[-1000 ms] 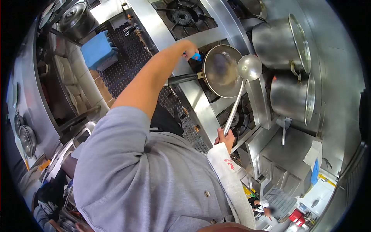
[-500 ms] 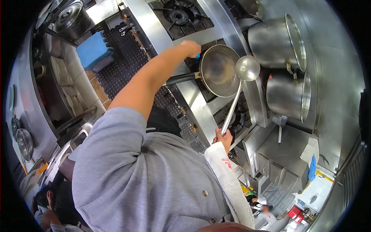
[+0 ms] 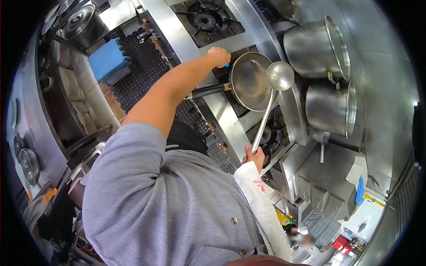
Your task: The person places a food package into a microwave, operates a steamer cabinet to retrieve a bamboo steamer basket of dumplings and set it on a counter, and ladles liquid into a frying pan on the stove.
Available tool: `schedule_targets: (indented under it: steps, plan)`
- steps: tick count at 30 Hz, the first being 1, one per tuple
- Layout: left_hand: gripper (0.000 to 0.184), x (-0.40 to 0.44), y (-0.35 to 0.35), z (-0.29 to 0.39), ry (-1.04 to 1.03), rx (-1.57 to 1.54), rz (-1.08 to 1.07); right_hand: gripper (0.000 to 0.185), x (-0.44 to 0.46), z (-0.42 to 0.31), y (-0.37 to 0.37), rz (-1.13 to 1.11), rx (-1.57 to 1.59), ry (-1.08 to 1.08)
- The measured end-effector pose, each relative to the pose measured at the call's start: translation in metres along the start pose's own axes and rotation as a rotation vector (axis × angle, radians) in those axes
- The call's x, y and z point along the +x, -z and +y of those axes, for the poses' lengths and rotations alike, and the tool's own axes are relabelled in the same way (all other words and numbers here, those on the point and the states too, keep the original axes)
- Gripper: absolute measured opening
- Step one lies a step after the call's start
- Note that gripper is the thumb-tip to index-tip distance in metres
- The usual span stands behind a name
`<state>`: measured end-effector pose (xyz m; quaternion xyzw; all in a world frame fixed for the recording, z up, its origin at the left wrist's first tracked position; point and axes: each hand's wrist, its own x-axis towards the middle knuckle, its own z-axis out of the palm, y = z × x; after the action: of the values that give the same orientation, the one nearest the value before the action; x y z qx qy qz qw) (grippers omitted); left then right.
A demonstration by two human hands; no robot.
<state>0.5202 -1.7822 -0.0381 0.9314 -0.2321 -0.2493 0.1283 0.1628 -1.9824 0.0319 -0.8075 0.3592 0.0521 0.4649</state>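
Note:
My left hand is closed at the upper left edge of a wok-like pan; a small blue thing shows at its fingertips, its kind not clear. The pan sits on a burner, its black handle pointing left under my forearm, and its inside is worn and browned. My right hand grips the end of a long metal ladle. The ladle's round bowl hangs over the pan's right rim. A white towel with red print covers my right forearm.
Two large steel pots stand at the right. Bare gas burners lie above and below the pan. A small handled scoop rests near the lower pot. A blue cloth stack and lidded pot are at left.
My right hand and the ladle have shifted slightly left, so the bowl overlaps the pan's rim more. My left hand stays about where it was.

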Motion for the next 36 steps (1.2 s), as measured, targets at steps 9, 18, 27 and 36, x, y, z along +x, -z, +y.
schedule_targets:
  steps: [9, 18, 27, 36]
  plan:
    - [0.026, 0.004, -0.011, 0.0, -0.092, 0.143, -0.019, 0.024, 0.001, -0.006, 0.003, -0.028, 0.01, -0.014]
    - [0.025, 0.003, -0.03, -0.018, -0.144, 0.009, 0.051, 0.025, -0.005, -0.014, 0.006, -0.017, -0.079, -0.038]
    - [0.046, 0.018, -0.023, -0.031, -0.221, 0.055, -0.043, 0.024, -0.03, -0.034, -0.023, 0.061, -0.07, -0.09]
    - [0.055, -0.11, -0.053, -0.219, -0.415, -0.883, 0.214, 0.025, -0.094, -0.075, -0.092, 0.235, -0.046, -0.284]
